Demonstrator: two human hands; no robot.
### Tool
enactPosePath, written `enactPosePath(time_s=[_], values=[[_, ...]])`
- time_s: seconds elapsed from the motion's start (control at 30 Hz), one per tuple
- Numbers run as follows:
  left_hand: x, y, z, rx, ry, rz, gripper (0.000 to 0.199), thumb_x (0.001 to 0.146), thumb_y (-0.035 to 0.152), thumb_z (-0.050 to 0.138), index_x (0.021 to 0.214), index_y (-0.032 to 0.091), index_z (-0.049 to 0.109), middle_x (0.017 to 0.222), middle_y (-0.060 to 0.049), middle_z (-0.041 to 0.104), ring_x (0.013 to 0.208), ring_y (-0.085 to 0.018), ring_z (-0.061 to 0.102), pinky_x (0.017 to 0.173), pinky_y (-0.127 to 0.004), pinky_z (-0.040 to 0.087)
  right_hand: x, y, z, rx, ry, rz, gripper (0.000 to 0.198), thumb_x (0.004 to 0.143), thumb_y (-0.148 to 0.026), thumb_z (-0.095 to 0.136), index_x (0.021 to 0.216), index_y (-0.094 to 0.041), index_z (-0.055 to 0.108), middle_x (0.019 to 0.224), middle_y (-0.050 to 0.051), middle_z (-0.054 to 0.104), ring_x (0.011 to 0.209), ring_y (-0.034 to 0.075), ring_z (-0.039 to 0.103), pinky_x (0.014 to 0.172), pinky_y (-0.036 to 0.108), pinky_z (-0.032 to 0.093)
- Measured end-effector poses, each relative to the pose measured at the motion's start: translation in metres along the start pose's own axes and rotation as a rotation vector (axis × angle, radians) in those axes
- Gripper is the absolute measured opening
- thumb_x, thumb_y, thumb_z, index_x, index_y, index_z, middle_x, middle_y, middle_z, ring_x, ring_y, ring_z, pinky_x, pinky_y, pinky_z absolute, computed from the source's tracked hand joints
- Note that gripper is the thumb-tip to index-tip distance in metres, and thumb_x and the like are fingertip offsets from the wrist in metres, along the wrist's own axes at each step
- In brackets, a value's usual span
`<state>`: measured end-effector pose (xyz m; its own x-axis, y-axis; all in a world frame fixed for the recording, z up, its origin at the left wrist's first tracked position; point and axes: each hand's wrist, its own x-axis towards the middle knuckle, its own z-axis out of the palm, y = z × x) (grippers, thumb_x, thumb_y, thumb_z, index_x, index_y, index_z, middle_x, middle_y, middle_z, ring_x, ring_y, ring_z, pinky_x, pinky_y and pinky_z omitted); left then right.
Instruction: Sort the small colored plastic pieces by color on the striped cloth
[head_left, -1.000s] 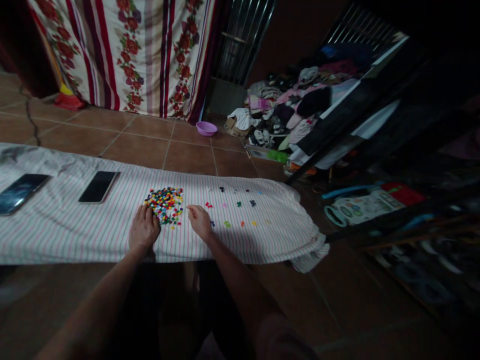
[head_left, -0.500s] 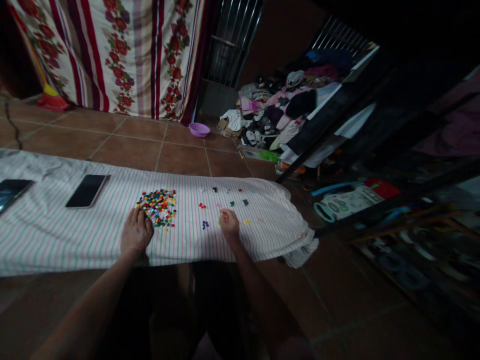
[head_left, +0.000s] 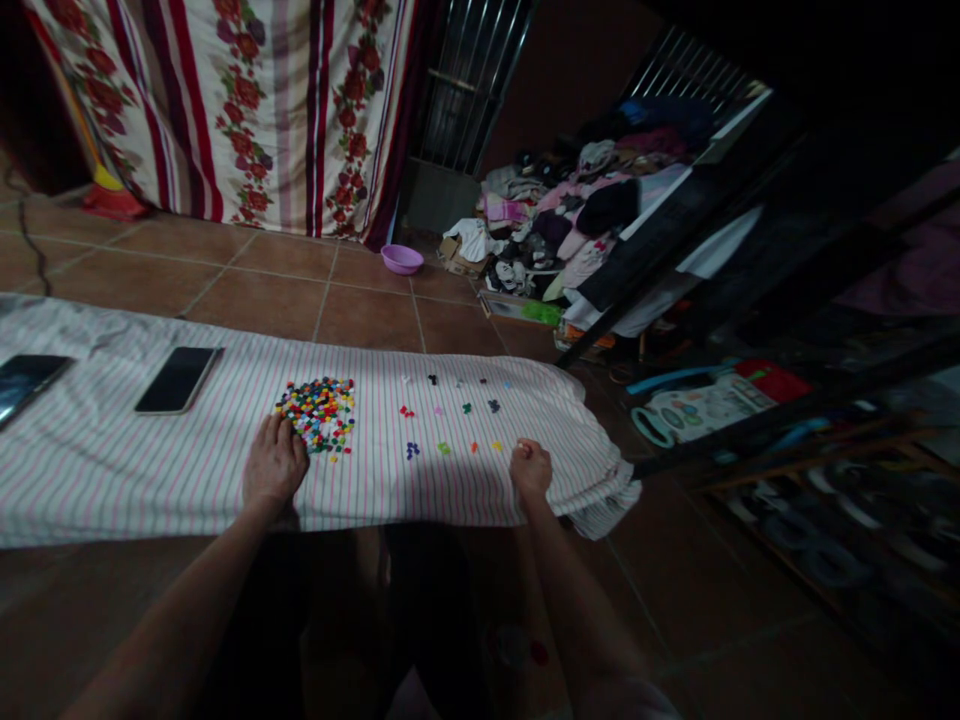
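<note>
A mixed heap of small coloured pieces [head_left: 319, 412], perhaps beads, lies on the striped cloth [head_left: 360, 490]. My left hand [head_left: 276, 460] rests flat at the heap's near left edge, fingers stretched out and touching its border. To the right, small single-colour groups are laid out in rows: dark blue pieces [head_left: 412, 451], lime green pieces [head_left: 444, 448], orange pieces [head_left: 474, 447] and yellow pieces [head_left: 496, 446] in the nearest one. Just right of the yellow ones, my right hand [head_left: 531, 466] is closed in a pinch. Whatever its fingertips hold is too small to make out.
Two dark phones lie on the cloth at the left, one a phone [head_left: 178, 380] lying near the heap. Beyond the cloth, a purple basin [head_left: 402, 259] sits on the tiled floor. A pile of clothes [head_left: 570, 210] and a slanting dark post [head_left: 645, 280] stand farther right.
My right hand has moved right, from over the lime green group to beyond the yellow group, uncovering the green and orange pieces. My left hand stays beside the heap.
</note>
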<state>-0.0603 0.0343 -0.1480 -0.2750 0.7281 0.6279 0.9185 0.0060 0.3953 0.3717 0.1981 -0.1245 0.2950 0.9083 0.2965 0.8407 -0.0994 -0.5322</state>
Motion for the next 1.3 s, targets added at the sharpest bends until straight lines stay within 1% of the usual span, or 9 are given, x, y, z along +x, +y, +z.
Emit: enactPosePath(time_s=[0.2,0.33,0.4,0.57,0.83,0.97,1.07,1.17,1.3], values=[[0.001,0.002,-0.001,0.034,0.023,0.01,0.035,0.083,0.025,0.039,0.115,0.016,0.051,0.117,-0.018,0.061,0.127,-0.033,0.05,0.105,-0.06,0.041,0.015,0.009,0.003,-0.036,-0.025,0.1,0.036,0.076,-0.019,0.044,0.102,-0.012,0.068,0.094,0.014,0.067,0.088,0.025,0.061,0.075,0.032,0.043],[0.0,0.001,0.0,0.046,0.024,0.019,0.033,0.084,0.024,0.038,0.113,0.016,0.05,0.116,-0.017,0.061,0.127,-0.032,0.049,0.106,-0.059,0.041,0.021,0.013,0.007,-0.047,-0.036,0.12,0.035,0.077,-0.02,0.046,0.104,-0.012,0.065,0.093,0.013,0.067,0.086,0.024,0.061,0.073,0.031,0.043],[-0.001,0.0,0.001,0.055,0.011,0.018,0.032,0.084,0.024,0.038,0.112,0.015,0.051,0.116,-0.017,0.061,0.127,-0.032,0.049,0.106,-0.059,0.041,0.023,0.017,0.01,-0.039,-0.017,0.103,0.034,0.075,-0.02,0.047,0.103,-0.013,0.065,0.093,0.013,0.067,0.087,0.024,0.061,0.075,0.031,0.044],[-0.003,-0.005,0.004,0.073,-0.01,0.008,0.029,0.083,0.023,0.039,0.107,0.014,0.052,0.117,-0.019,0.061,0.128,-0.033,0.047,0.107,-0.059,0.039,0.025,0.026,0.017,0.015,0.042,-0.003,0.03,0.07,-0.019,0.045,0.094,-0.014,0.063,0.086,0.011,0.066,0.086,0.024,0.059,0.082,0.034,0.044],[-0.005,-0.007,0.005,0.125,-0.043,0.046,0.022,0.084,0.018,0.039,0.097,0.015,0.056,0.116,-0.018,0.061,0.133,-0.032,0.043,0.11,-0.058,0.037,0.023,0.03,0.019,0.071,0.114,-0.059,0.029,0.069,-0.023,0.04,0.085,-0.014,0.063,0.08,0.012,0.064,0.08,0.025,0.055,0.08,0.039,0.044],[-0.004,-0.005,0.006,0.154,-0.05,0.021,0.026,0.086,0.018,0.036,0.101,0.013,0.057,0.117,-0.019,0.061,0.133,-0.031,0.043,0.111,-0.054,0.037,0.019,0.025,0.022,0.116,0.182,-0.08,0.028,0.067,-0.025,0.042,0.083,-0.015,0.063,0.079,0.011,0.063,0.081,0.026,0.054,0.08,0.039,0.044],[-0.004,-0.005,0.009,0.153,-0.036,-0.04,0.032,0.088,0.02,0.035,0.111,0.011,0.055,0.12,-0.019,0.06,0.133,-0.03,0.044,0.111,-0.054,0.038,0.013,0.016,0.024,0.157,0.211,-0.142,0.028,0.069,-0.026,0.041,0.083,-0.016,0.063,0.082,0.012,0.064,0.084,0.026,0.054,0.082,0.04,0.045],[-0.004,-0.006,0.011,0.149,-0.022,-0.092,0.037,0.089,0.023,0.035,0.119,0.01,0.053,0.125,-0.02,0.058,0.134,-0.03,0.043,0.11,-0.054,0.039,0.005,0.002,0.026,0.225,0.2,-0.228,0.027,0.073,-0.027,0.041,0.082,-0.017,0.064,0.084,0.012,0.065,0.085,0.026,0.056,0.082,0.04,0.045],[-0.005,-0.006,0.011,0.15,-0.047,-0.127,0.041,0.09,0.025,0.034,0.122,0.009,0.053,0.13,-0.021,0.056,0.136,-0.031,0.041,0.11,-0.053,0.038,-0.011,-0.024,0.029,0.315,0.169,-0.319,0.027,0.077,-0.03,0.042,0.081,-0.018,0.066,0.083,0.011,0.066,0.083,0.024,0.059,0.08,0.039,0.048]])
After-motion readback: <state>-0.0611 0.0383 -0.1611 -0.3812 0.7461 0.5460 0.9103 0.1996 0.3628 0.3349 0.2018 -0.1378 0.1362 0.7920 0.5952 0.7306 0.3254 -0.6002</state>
